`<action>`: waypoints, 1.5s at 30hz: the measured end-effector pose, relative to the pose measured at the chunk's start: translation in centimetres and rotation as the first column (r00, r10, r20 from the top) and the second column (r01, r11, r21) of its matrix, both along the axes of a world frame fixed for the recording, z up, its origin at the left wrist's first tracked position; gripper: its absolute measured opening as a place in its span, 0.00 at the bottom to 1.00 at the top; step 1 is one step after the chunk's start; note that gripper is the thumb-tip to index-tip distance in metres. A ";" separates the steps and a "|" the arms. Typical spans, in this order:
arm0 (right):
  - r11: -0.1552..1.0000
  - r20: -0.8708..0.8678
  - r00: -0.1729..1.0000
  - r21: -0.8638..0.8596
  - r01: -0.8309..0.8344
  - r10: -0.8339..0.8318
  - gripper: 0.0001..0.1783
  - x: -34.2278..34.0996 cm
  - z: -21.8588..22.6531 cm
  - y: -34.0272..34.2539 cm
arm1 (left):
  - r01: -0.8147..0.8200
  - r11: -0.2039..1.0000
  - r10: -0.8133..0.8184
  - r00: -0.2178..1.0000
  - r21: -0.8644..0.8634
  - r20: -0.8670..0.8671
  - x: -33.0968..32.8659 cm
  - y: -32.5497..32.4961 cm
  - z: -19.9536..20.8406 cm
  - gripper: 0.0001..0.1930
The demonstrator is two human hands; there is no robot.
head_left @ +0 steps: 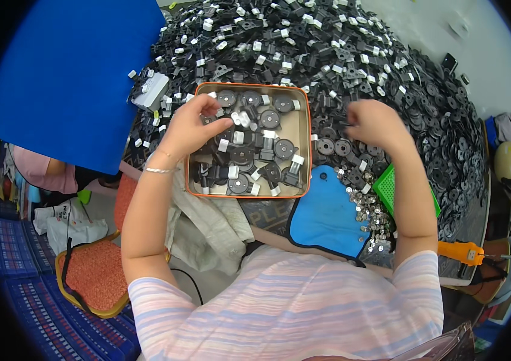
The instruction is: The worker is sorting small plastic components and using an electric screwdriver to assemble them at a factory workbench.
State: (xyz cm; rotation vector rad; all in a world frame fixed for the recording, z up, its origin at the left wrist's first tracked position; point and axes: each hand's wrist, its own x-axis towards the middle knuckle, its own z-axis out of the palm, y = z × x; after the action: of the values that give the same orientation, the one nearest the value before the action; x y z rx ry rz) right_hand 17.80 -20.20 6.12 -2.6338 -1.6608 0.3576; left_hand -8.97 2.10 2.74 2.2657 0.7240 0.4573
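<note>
A shallow square tin with an orange rim (309, 144) stands in front of me. Black wheel-shaped parts (270, 119) with white tabs lie in it. Over its left side is my left hand (198, 125), fingers curled and thumb held apart from them. Small white pieces (241, 119) show just beyond the thumb tip, and I see nothing gripped. To the right of the tin, my right hand (376, 123) is closed above loose black discs (343, 147). Its fingertips point into the heap, and whatever they hold is hidden.
A large heap of black parts with white tabs (255, 51) covers the table's far side. Black discs (442, 126) pile at right. Nearer lie a blue mat (328, 210), small metal pieces (376, 216), a green basket (388, 189) and an orange-handled tool (461, 253).
</note>
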 end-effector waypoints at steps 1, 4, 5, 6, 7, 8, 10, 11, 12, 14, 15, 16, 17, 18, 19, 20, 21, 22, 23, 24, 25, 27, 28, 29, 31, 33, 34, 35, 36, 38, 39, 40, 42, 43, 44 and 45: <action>1.000 0.016 0.999 -0.007 0.030 -0.030 0.11 1.3 -0.6 -1.2 | -0.015 1.000 0.015 1.000 -0.003 0.007 -1.0 0.0 0.3 0.19; 0.981 0.102 0.976 0.037 0.190 -0.193 0.17 1.8 -1.2 -4.5 | -0.022 0.997 0.018 0.998 0.075 0.053 -3.0 -0.9 1.8 0.14; 0.977 0.110 0.972 0.066 0.201 -0.207 0.21 2.2 -1.9 -5.4 | -0.028 0.989 0.019 0.998 0.144 0.059 -3.7 -1.3 2.3 0.12; 0.977 0.110 0.972 0.070 0.201 -0.208 0.21 1.8 -2.2 -5.9 | -0.023 0.982 0.009 0.997 0.185 0.072 -4.2 -2.1 2.7 0.11; 0.964 0.036 0.971 0.136 0.229 -0.236 0.22 1.2 -2.4 -6.5 | -0.015 0.983 0.007 0.999 0.182 0.044 -4.8 -3.0 3.0 0.12; 0.945 -0.039 0.965 0.199 0.260 -0.258 0.22 0.7 -2.6 -7.0 | -0.007 0.984 0.004 1.000 0.178 0.016 -5.3 -3.8 3.1 0.12; 0.947 -0.188 0.961 0.211 0.240 -0.202 0.22 -1.1 -3.4 -7.9 | 0.127 0.950 -0.151 0.986 0.284 0.063 -6.1 -5.5 2.9 0.12; 0.949 -0.305 0.942 0.232 0.216 -0.140 0.22 -2.1 -3.9 -8.3 | 0.193 0.946 -0.212 0.976 0.261 0.047 -6.6 -6.5 2.9 0.12; 0.960 -0.462 0.875 0.151 0.235 -0.142 0.21 -3.4 -3.9 -8.3 | 0.184 0.981 -0.185 0.983 0.060 0.014 -7.3 -7.7 2.6 0.12; 0.978 -0.572 0.820 0.176 0.113 0.008 0.22 -5.7 -5.4 -8.1 | 0.274 0.955 -0.260 0.957 -0.111 0.128 -8.2 -9.7 1.4 0.12; 0.930 -0.521 0.825 0.366 -0.017 0.221 0.26 -6.8 -6.5 -8.0 | 0.324 0.930 -0.311 0.945 -0.176 0.099 -8.5 -10.7 1.1 0.12; 0.914 -0.463 0.854 0.405 -0.036 0.238 0.29 -8.3 -6.9 -7.6 | 0.381 0.890 -0.371 0.924 -0.248 0.091 -8.7 -11.5 0.2 0.12; 0.896 -0.402 0.880 0.441 -0.057 0.253 0.31 -9.6 -7.4 -7.1 | 0.433 0.843 -0.429 0.899 -0.320 0.087 -9.0 -12.1 -0.8 0.12; 0.878 -0.371 0.877 0.467 -0.108 0.305 0.31 -10.5 -8.0 -6.4 | 0.459 0.821 -0.468 0.882 -0.340 0.061 -9.5 -12.9 -1.6 0.13; 0.857 -0.336 0.874 0.491 -0.155 0.350 0.30 -11.1 -8.7 -5.9 | 0.461 0.822 -0.469 0.881 -0.334 0.063 -9.6 -13.4 -2.0 0.13; 0.807 -0.278 0.880 0.564 -0.175 0.385 0.28 -11.6 -9.5 -5.3 | 0.450 0.826 -0.465 0.884 -0.339 0.040 -9.8 -13.9 -2.3 0.13; 0.802 -0.274 0.878 0.569 -0.181 0.393 0.28 -11.7 -10.2 -4.9 | 0.432 0.833 -0.456 0.890 -0.344 0.015 -10.3 -14.3 -2.4 0.14; 0.792 -0.231 0.885 0.572 -0.213 0.404 0.25 -11.7 -11.0 -4.4 | 0.429 0.838 -0.451 0.893 -0.337 0.016 -10.8 -14.6 -2.7 0.14; 0.782 -0.187 0.890 0.573 -0.244 0.415 0.23 -11.8 -11.6 -4.1 | 0.423 0.846 -0.445 0.895 -0.324 0.007 -11.4 -14.7 -3.1 0.14; 0.700 -0.076 0.894 0.653 -0.290 0.442 0.15 -12.1 -12.2 -4.0 | 0.414 0.855 -0.436 0.900 -0.312 -0.001 -12.1 -14.8 -3.5 0.15; 0.693 -0.068 0.890 0.655 -0.301 0.451 0.15 -12.2 -12.6 -4.0 | 0.402 0.850 -0.440 0.897 -0.341 -0.037 -13.0 -14.5 -3.6 0.15; 0.625 0.051 0.890 0.694 -0.357 0.453 0.12 -11.9 -12.7 -4.2 | 0.387 0.855 -0.433 0.899 -0.346 -0.066 -15.7 -12.8 -4.4 0.15; 0.580 0.066 0.882 0.730 -0.362 0.467 0.12 -11.9 -11.8 -4.3 | 0.193 0.868 -0.293 0.943 -0.457 -0.158 -17.4 -11.7 -4.9 0.17; 0.568 0.091 0.879 0.731 -0.378 0.468 0.12 -11.9 -11.3 -4.7 | -0.010 0.838 -0.161 0.951 -0.545 -0.265 -19.3 -10.6 -5.5 0.18; 0.530 0.141 0.876 0.748 -0.400 0.461 0.12 -12.2 -10.0 -5.4 | -0.383 0.899 0.213 0.806 -0.212 -0.552 -23.7 -9.0 -8.1 0.21; 0.485 0.204 0.862 0.756 -0.441 0.465 0.12 -12.3 -8.0 -6.2 | -0.492 0.862 0.449 0.625 0.125 -0.638 -26.7 -9.9 -11.4 0.26; 0.450 0.212 0.854 0.775 -0.443 0.476 0.12 -12.6 -6.8 -6.7 | -0.509 0.734 0.667 0.413 0.450 -0.620 -28.3 -10.9 -13.6 0.34; 0.427 0.194 0.843 0.792 -0.437 0.502 0.12 -13.0 -5.4 -7.2 | -0.557 0.706 0.689 0.399 0.437 -0.604 -29.8 -12.1 -16.7 0.42; 0.402 0.177 0.827 0.808 -0.431 0.533 0.12 -13.5 -4.1 -7.6 | -0.608 0.672 0.714 0.379 0.423 -0.589 -31.6 -13.5 -20.2 0.50; 0.369 0.121 0.754 0.815 -0.446 0.645 0.12 -14.7 -1.9 -8.0 | -0.725 0.618 0.721 0.369 0.304 -0.587 -34.0 -15.1 -26.4 0.56; 0.361 0.077 0.713 0.821 -0.442 0.697 0.12 -15.6 -0.9 -8.1 | -0.810 0.534 0.753 0.327 0.240 -0.571 -34.2 -15.4 -27.9 0.54; 0.379 -0.040 0.643 0.835 -0.399 0.765 0.13 -16.8 -0.3 -8.0 | -0.882 0.437 0.782 0.277 0.176 -0.558 -34.5 -15.7 -29.0 0.51; 0.393 -0.188 0.479 0.840 -0.374 0.858 0.13 -19.1 -0.9 -7.5 | -0.891 0.438 0.778 0.307 0.122 -0.548 -39.5 -17.9 -31.3 0.50; 0.398 -0.236 0.397 0.827 -0.398 0.887 0.13 -20.4 -1.7 -7.5 | -0.903 0.424 0.782 0.327 0.068 -0.530 -40.9 -16.3 -31.3 0.49; 0.359 -0.233 0.329 0.841 -0.404 0.915 0.13 -21.7 -2.7 -7.4 | -0.906 0.422 0.784 0.356 0.017 -0.509 -41.9 -15.9 -31.3 0.48; 0.342 -0.241 0.272 0.835 -0.431 0.931 0.13 -23.0 -3.8 -7.5 | -0.908 0.417 0.787 0.382 -0.037 -0.484 -42.8 -15.7 -31.7 0.47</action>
State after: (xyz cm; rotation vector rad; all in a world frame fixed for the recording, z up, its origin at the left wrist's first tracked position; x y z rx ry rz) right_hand -5.19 -27.67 2.36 -0.7923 -2.0367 0.5708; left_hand -51.80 -13.57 -28.97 1.4900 2.1004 0.2936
